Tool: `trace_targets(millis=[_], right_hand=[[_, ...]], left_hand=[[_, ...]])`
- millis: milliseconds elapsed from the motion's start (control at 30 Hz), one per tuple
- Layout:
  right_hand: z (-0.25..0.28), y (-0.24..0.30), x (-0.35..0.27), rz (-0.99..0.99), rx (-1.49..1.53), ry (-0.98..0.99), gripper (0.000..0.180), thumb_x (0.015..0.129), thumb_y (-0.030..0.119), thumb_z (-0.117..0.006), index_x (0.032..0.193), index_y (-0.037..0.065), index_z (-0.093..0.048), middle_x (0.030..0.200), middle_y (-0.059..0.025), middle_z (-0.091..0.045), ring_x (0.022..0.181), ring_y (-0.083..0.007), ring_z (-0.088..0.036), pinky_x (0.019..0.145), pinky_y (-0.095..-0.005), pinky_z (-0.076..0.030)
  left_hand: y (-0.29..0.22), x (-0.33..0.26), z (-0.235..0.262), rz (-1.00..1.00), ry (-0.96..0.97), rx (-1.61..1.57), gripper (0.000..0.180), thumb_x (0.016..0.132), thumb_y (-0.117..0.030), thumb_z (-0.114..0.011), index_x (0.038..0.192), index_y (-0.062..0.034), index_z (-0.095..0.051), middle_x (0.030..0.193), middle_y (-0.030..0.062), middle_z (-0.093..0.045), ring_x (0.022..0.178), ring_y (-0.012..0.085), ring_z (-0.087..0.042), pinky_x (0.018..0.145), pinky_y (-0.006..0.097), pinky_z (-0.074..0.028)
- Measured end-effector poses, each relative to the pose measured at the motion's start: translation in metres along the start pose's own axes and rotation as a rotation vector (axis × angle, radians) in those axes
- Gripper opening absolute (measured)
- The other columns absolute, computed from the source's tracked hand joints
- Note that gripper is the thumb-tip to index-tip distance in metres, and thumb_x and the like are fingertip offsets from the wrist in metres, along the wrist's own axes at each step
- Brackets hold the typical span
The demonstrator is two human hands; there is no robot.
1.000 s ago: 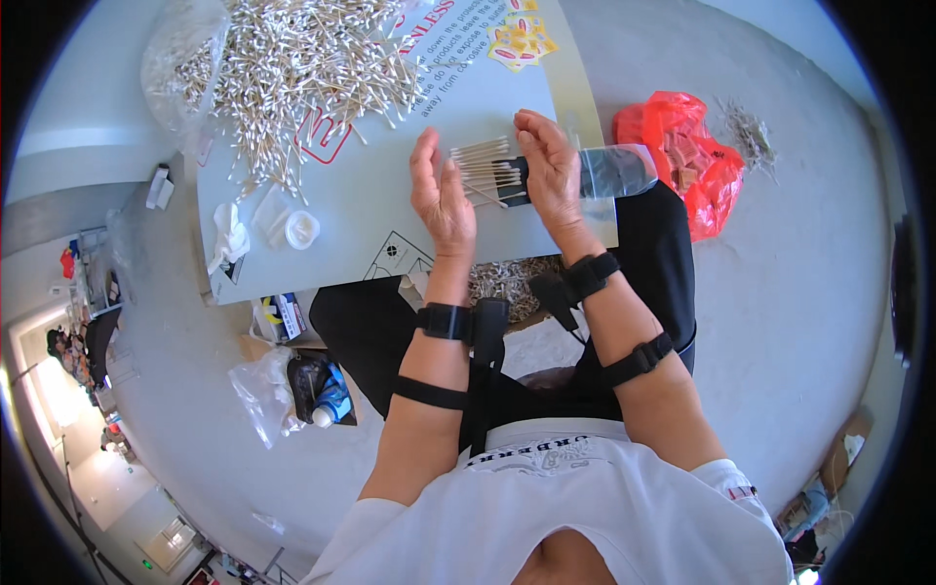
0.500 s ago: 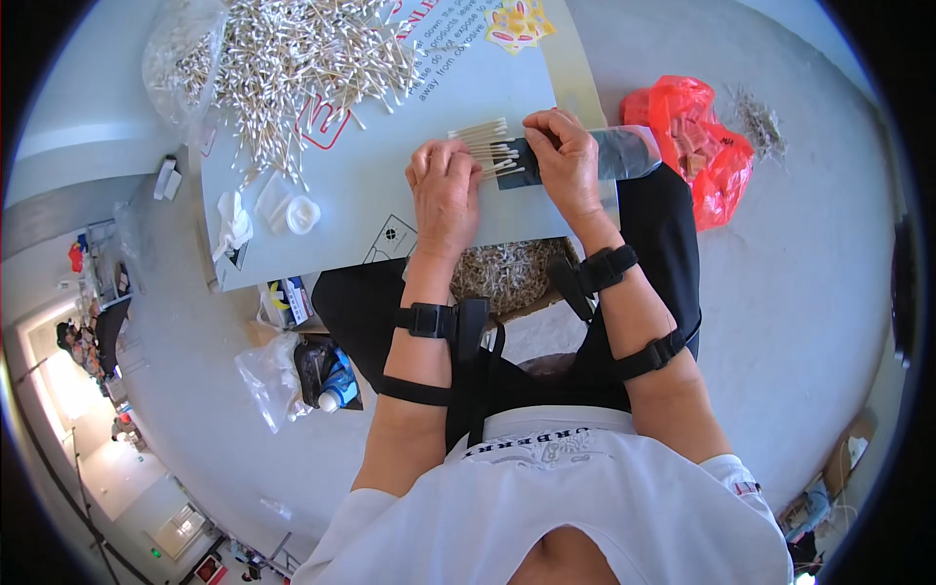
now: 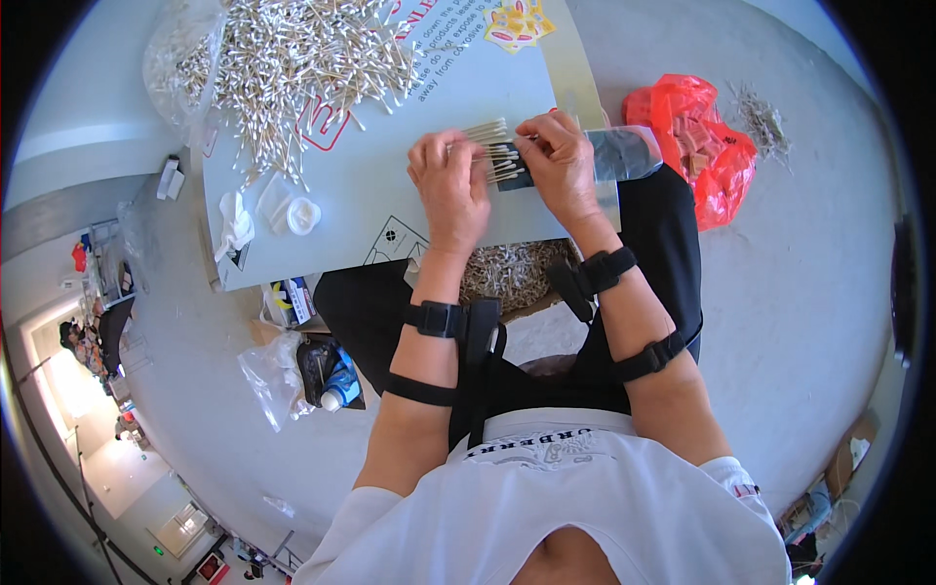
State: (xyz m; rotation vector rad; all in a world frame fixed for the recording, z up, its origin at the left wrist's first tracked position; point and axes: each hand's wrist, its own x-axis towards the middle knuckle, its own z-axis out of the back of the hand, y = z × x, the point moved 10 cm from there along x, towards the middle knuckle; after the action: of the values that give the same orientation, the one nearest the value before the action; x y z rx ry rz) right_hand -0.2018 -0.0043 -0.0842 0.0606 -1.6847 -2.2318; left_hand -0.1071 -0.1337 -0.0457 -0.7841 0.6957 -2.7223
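The left hand bent over the left ends of a row of cotton swabs, fingers curled and blurred, so whether its grip had closed on any of them could not be told. The right hand faced it, thumb and fingers drawn nearly together at a dark sleeve; its grip seemed to pinch the near edge, though the fingers hid the contact. The swabs lay between the hands on the counter, their right-hand tips over the sleeve's dark end. The sleeve ran rightward beneath the right hand, past the counter's edge. A large swab heap spread at the upper left, and a red bag stood beyond the right edge.
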Motion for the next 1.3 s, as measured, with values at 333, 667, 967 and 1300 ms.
trace_targets(millis=[333, 667, 967, 1300], right_hand=[[-0.015, 0.031, -0.022, 0.318, -0.276, 0.030, 0.019, 0.073, 0.010, -0.073, 0.092, 0.007, -0.070, 0.087, -0.0089, -0.057, 0.083, -0.0295, -0.059, 0.074, -0.0396, -0.049], [-0.008, 0.020, -0.021, 0.239, -0.134, -0.050, 0.013, 0.078, -0.001, -0.066, 0.089, 0.005, -0.068, 0.085, -0.0110, -0.059, 0.081, -0.0308, -0.061, 0.072, -0.0385, -0.051], [-0.004, 0.013, -0.019, 0.195, -0.030, -0.090, 0.010, 0.081, -0.003, -0.063, 0.088, 0.003, -0.066, 0.089, -0.0118, -0.061, 0.083, -0.0313, -0.063, 0.073, -0.0363, -0.051], [-0.004, 0.015, -0.019, 0.210, -0.064, -0.081, 0.011, 0.080, -0.004, -0.063, 0.088, 0.002, -0.066, 0.090, -0.0116, -0.061, 0.083, -0.0308, -0.063, 0.074, -0.0356, -0.051]], left_hand=[[0.014, 0.036, -0.020, -0.036, 0.143, 0.114, 0.016, 0.069, -0.004, -0.074, 0.079, -0.0115, -0.066, 0.098, 0.0023, -0.056, 0.101, 0.0278, -0.048, 0.085, 0.042, -0.037], [0.032, 0.039, -0.016, 0.064, 0.161, -0.079, 0.013, 0.074, -0.003, -0.072, 0.081, -0.0099, -0.063, 0.096, 0.0040, -0.057, 0.101, 0.0304, -0.048, 0.088, 0.041, -0.039], [0.058, -0.014, 0.011, 0.497, 0.307, -0.459, 0.006, 0.089, -0.004, -0.062, 0.086, 0.0000, -0.059, 0.069, 0.0053, -0.059, 0.063, 0.0117, -0.050, 0.062, 0.028, -0.045], [0.063, -0.025, 0.017, 0.477, 0.347, -0.457, 0.014, 0.085, -0.011, -0.068, 0.082, 0.0015, -0.062, 0.063, 0.0057, -0.056, 0.059, 0.0116, -0.049, 0.059, 0.029, -0.045]])
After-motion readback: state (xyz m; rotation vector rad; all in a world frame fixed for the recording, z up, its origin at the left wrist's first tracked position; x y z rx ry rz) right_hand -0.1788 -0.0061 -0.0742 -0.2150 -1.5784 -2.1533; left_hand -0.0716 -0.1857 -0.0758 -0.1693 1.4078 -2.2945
